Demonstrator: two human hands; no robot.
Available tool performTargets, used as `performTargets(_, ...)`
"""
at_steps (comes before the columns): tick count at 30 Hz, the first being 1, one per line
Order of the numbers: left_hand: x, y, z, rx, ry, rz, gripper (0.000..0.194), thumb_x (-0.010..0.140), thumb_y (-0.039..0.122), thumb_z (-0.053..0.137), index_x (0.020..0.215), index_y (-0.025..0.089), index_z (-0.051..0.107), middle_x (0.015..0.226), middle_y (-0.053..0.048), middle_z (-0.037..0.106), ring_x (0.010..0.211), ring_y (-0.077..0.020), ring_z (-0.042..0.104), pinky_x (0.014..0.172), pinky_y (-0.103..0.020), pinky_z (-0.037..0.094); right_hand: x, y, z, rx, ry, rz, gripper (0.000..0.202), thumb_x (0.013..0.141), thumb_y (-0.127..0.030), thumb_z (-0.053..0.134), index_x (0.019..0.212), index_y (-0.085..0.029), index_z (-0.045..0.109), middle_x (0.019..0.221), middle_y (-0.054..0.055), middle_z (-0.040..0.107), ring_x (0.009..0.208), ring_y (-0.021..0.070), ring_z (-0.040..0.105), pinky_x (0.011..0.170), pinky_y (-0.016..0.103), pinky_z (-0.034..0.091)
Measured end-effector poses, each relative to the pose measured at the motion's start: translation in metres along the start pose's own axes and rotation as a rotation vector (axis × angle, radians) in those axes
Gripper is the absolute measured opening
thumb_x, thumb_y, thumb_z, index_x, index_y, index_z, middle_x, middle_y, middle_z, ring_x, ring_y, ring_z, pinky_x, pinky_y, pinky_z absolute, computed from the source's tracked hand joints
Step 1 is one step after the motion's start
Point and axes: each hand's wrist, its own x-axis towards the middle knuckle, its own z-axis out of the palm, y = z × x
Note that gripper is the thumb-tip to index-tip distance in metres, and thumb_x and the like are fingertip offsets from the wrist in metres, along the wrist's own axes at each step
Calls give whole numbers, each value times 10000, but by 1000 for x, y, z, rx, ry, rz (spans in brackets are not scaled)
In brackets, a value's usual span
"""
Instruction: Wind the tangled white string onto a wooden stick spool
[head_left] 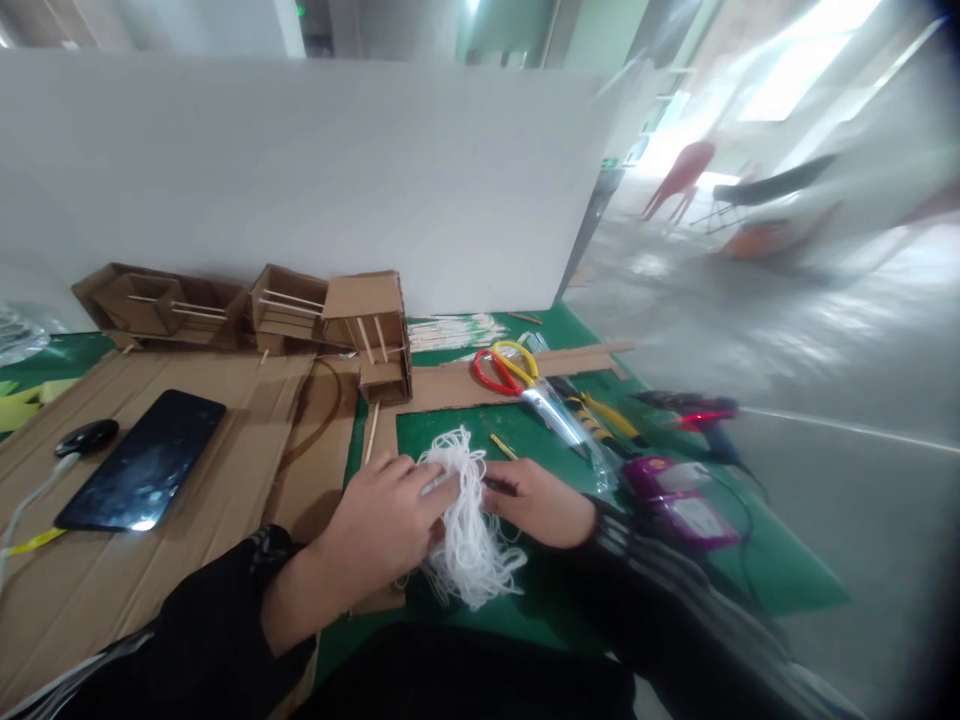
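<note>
A loose bundle of white string (471, 540) hangs between my two hands over the green table (450, 425). My left hand (394, 510) is closed round its left side, with fingers reaching across the strands. On the right side, my right hand (536, 497) has its fingers curled against the same bundle; its fingertips are partly hidden behind the string. Beyond my right hand lie scissors (551, 415) with one red and one yellow handle loop. A short yellowish stick (503, 446) rests just past the bundle.
Cardboard boxes with sticks (367, 330) stand before a white partition (300, 180). At left, a black phone (146, 460) and mouse (86, 437) lie on cardboard. Pliers (611, 415), a purple-and-white packet (679, 500) and a red-lit tool (697, 415) lie at right.
</note>
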Motion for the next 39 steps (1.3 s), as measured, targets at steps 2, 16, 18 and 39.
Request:
performTargets(2, 0, 1, -1, 29, -3, -9, 363, 836, 182, 551, 1199, 192, 572, 1150, -93, 663, 856, -274, 613, 726, -403, 443, -3, -4, -1, 8, -10, -32, 381, 917, -453, 503, 1097, -158, 664, 906, 37, 695, 799, 194, 623, 746, 297, 490)
performTargets(16, -13, -7, -3, 53, 108, -86, 431, 920, 394, 536, 1311, 217, 502, 1146, -42, 681, 924, -224, 647, 697, -329, 503, -4, -27, 25, -300, 396, -9, 214, 796, -107, 466, 871, -204, 641, 806, 19, 694, 760, 183, 616, 745, 299, 439)
performTargets(18, -23, -11, -9, -9, 82, -106, 469, 924, 414, 528, 1354, 234, 476, 1176, -35, 678, 960, -216, 649, 745, -320, 508, -7, -22, 17, -295, 431, 64, 204, 798, -127, 464, 825, -207, 650, 751, 8, 686, 717, 176, 611, 711, 289, 435)
performTargets(39, -30, -66, -36, -1724, 101, -468, 449, 833, 566, 574, 1044, 190, 701, 865, -40, 660, 543, -57, 471, 513, -170, 384, -25, 10, -31, -328, 286, 4, 448, 789, -168, 492, 1234, -195, 537, 1144, 91, 657, 987, 220, 650, 835, 359, 530)
